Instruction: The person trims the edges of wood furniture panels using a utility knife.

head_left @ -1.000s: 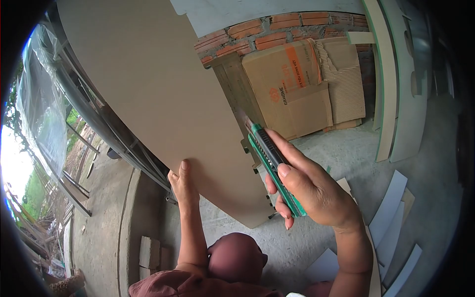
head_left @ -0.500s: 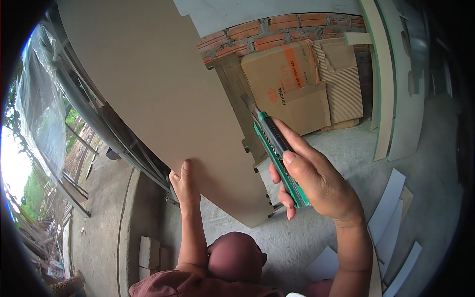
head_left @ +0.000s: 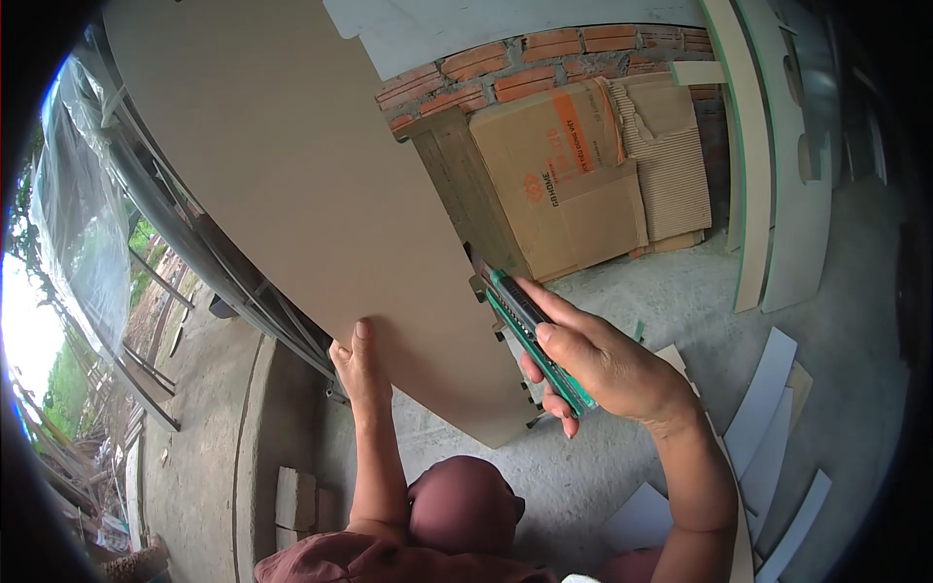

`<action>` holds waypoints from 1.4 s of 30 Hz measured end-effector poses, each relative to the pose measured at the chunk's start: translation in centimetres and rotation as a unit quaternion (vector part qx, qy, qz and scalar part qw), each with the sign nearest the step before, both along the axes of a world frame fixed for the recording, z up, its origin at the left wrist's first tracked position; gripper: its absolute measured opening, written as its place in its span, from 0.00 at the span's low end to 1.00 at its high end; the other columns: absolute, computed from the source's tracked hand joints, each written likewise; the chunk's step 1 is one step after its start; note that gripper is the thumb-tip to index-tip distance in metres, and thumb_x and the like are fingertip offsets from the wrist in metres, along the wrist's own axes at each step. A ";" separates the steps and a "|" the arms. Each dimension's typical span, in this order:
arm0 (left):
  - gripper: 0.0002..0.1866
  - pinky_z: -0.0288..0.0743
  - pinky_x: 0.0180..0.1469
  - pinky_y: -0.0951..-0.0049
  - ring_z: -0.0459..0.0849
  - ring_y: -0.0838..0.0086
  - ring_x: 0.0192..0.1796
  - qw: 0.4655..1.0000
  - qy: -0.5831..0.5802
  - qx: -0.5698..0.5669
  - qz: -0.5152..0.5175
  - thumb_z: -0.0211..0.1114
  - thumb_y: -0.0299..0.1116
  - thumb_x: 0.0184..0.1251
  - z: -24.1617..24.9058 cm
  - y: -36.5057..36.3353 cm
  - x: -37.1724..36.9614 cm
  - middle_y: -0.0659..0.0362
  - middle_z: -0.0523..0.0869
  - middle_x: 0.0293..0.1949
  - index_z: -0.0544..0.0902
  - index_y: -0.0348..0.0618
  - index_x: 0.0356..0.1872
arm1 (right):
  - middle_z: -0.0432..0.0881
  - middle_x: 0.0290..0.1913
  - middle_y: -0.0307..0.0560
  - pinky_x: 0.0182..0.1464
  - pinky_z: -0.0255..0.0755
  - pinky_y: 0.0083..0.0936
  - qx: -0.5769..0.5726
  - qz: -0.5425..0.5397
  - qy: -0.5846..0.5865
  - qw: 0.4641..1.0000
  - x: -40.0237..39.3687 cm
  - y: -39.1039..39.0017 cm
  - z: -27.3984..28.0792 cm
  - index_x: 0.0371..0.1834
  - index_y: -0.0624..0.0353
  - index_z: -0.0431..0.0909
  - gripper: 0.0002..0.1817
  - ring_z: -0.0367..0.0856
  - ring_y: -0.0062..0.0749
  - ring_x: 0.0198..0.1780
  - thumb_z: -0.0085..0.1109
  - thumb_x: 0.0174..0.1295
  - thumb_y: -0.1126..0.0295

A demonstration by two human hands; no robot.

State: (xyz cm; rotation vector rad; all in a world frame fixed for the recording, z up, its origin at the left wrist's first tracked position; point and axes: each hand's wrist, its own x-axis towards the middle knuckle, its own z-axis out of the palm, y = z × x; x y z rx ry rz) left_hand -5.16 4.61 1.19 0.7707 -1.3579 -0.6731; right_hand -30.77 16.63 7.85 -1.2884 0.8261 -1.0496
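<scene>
A large brownish-grey board (head_left: 282, 185) stands tilted in front of me, its lower corner close to the floor. My left hand (head_left: 364, 374) grips its near left edge, the thumb lying on the face and the fingers hidden behind. In my right hand (head_left: 603, 364) is a green and black utility knife (head_left: 533, 335), wrapped by the fingers with the thumb on the slider side. Its blade, pointing up and left, is right at the board's right edge, near a small notch. Several small dark notches or tabs line that edge below the blade.
Flattened cardboard boxes (head_left: 564, 185) lean on a brick wall (head_left: 554, 63) at the back. Tall green-edged strips (head_left: 753, 175) stand at the right, with pale board offcuts (head_left: 763, 403) on the concrete floor (head_left: 447, 428). At left are metal tubes (head_left: 209, 253) and a plastic sheet (head_left: 83, 204).
My right hand with the utility knife has moved down and left, bringing the blade to the board's right edge. The board's upper part has shifted slightly left; my left hand keeps its hold.
</scene>
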 end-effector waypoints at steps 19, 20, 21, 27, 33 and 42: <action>0.26 0.69 0.36 0.77 0.76 0.81 0.34 0.999 -0.032 -0.004 -0.010 0.63 0.55 0.66 1.0 3.5 -2.9 0.64 0.80 0.32 0.80 0.36 0.41 | 0.75 0.34 0.52 0.17 0.75 0.21 -0.166 -0.088 -0.152 0.970 -1.8 3.3 5.2 0.73 0.62 0.54 0.31 0.73 0.23 0.18 0.36 0.71 0.55; 0.24 0.66 0.33 0.78 0.73 0.83 0.31 1.000 -0.020 -0.008 -0.001 0.64 0.53 0.66 1.0 4.2 -3.5 0.66 0.78 0.28 0.79 0.36 0.35 | 0.75 0.35 0.52 0.17 0.76 0.22 -0.137 -0.049 -0.243 0.959 -1.8 3.2 5.2 0.71 0.63 0.56 0.30 0.73 0.24 0.17 0.35 0.71 0.55; 0.23 0.63 0.30 0.80 0.70 0.85 0.27 1.000 -0.007 -0.013 0.008 0.65 0.50 0.66 1.1 4.7 -3.9 0.67 0.77 0.24 0.78 0.37 0.29 | 0.75 0.35 0.52 0.17 0.77 0.22 -0.108 -0.008 -0.331 0.937 -2.0 3.2 5.3 0.70 0.63 0.59 0.29 0.72 0.24 0.17 0.34 0.72 0.56; 0.21 0.59 0.28 0.80 0.66 0.86 0.25 0.998 -0.052 -0.032 -0.033 0.65 0.47 0.67 0.4 6.8 -5.0 0.70 0.71 0.20 0.74 0.41 0.23 | 0.70 0.37 0.53 0.17 0.83 0.27 -0.020 0.115 -0.499 0.859 -4.0 4.1 5.7 0.65 0.73 0.55 0.28 0.77 0.28 0.17 0.27 0.73 0.59; 0.25 0.59 0.25 0.80 0.69 0.85 0.24 0.992 -0.102 -0.048 -0.062 0.66 0.55 0.64 0.0 7.5 -6.4 0.68 0.75 0.22 0.78 0.39 0.27 | 0.72 0.34 0.59 0.24 0.83 0.39 0.010 0.265 -0.615 0.743 -7.8 5.1 5.3 0.57 0.72 0.56 0.23 0.81 0.44 0.25 0.24 0.74 0.60; 0.25 0.59 0.25 0.81 0.69 0.86 0.24 0.994 -0.080 -0.037 -0.058 0.65 0.56 0.64 0.4 7.1 -7.6 0.69 0.74 0.22 0.77 0.40 0.27 | 0.73 0.33 0.58 0.26 0.81 0.39 0.020 0.263 -0.630 0.731 -9.5 6.3 4.7 0.50 0.72 0.58 0.22 0.81 0.48 0.26 0.24 0.74 0.60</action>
